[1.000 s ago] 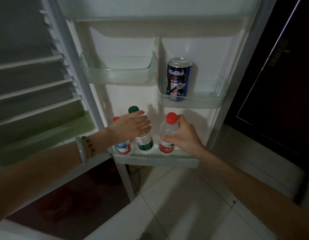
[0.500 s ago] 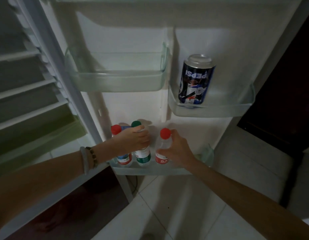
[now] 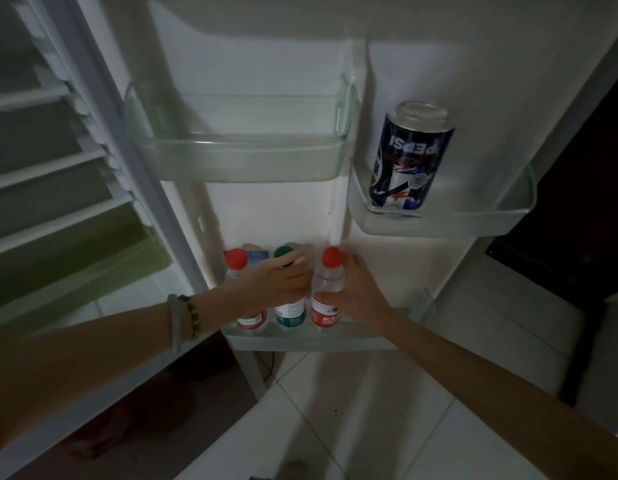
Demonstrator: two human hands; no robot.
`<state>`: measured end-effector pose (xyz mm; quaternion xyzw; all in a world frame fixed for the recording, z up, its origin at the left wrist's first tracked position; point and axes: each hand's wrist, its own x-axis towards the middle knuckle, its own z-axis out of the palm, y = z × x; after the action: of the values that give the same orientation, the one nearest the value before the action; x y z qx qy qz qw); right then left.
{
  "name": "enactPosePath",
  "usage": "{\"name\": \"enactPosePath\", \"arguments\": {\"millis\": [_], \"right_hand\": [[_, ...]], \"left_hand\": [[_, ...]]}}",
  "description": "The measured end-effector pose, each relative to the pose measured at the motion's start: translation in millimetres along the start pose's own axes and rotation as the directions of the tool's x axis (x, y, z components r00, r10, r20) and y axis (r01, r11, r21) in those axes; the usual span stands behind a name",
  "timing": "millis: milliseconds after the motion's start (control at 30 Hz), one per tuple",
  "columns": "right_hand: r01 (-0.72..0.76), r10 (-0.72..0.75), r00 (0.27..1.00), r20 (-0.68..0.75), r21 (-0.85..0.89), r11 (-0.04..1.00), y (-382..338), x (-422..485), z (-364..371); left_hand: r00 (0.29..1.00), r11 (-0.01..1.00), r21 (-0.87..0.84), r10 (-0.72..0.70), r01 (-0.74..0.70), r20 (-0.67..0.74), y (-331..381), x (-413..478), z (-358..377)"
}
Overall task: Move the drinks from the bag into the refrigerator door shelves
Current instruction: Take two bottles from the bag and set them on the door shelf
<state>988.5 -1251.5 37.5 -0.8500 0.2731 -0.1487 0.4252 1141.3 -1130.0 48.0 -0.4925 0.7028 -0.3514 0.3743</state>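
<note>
Three small water bottles stand in the bottom door shelf (image 3: 311,341). The left one has a red cap (image 3: 236,258), the middle one a green cap (image 3: 283,253), the right one a red cap (image 3: 331,257) and red label. My left hand (image 3: 278,284) wraps the green-capped bottle (image 3: 289,313). My right hand (image 3: 356,292) grips the right red-capped bottle (image 3: 326,306) from its right side. A blue Pepsi can (image 3: 409,157) stands upside down in the upper right door shelf (image 3: 473,223). The bag is out of view.
An upper left door shelf (image 3: 238,161) holds nothing. The fridge interior with white wire shelves (image 3: 51,168) lies to the left. White floor tiles (image 3: 369,427) are below, and a dark doorway (image 3: 577,202) is to the right.
The view has moved closer to the door and tilted. Both hands have stayed on their bottles, which now stand lower and closer together in the bottom shelf.
</note>
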Motion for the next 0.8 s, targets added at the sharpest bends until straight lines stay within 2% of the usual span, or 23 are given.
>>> {"name": "enactPosePath", "arguments": {"millis": [167,333,400,500,600,800], "right_hand": [[0.064,-0.064,0.998,0.012,-0.102,0.993,2.9,-11.1,-1.2],[0.138,-0.154,0.988,-0.031,-0.297,0.945,3.3,-25.9,-9.0],[0.202,-0.243,0.968,-0.056,-0.394,0.897,1.9,-37.6,-16.3],[0.341,-0.434,0.898,-0.07,-0.514,0.787,0.6,-61.2,-26.0],[0.442,-0.541,0.841,-0.003,-0.571,0.691,2.7,-80.8,-29.0],[0.586,-0.604,0.773,0.193,-0.582,0.564,-2.5,-126.2,-11.7]], "left_hand": [[0.999,0.999,-0.028,-0.033,0.032,-0.027,1.8,-10.9,-10.4],[0.984,0.971,-0.182,-0.169,0.158,-0.049,21.0,-21.3,-23.7],[0.967,0.945,-0.23,-0.249,0.231,-0.052,25.0,-26.0,-38.5],[0.913,0.887,-0.275,-0.403,0.372,-0.066,30.5,-35.2,-63.2],[0.854,0.82,-0.308,-0.518,0.482,-0.043,44.2,-46.8,-85.7],[0.772,0.701,-0.34,-0.617,0.627,0.151,91.0,-87.9,-135.4]]}}
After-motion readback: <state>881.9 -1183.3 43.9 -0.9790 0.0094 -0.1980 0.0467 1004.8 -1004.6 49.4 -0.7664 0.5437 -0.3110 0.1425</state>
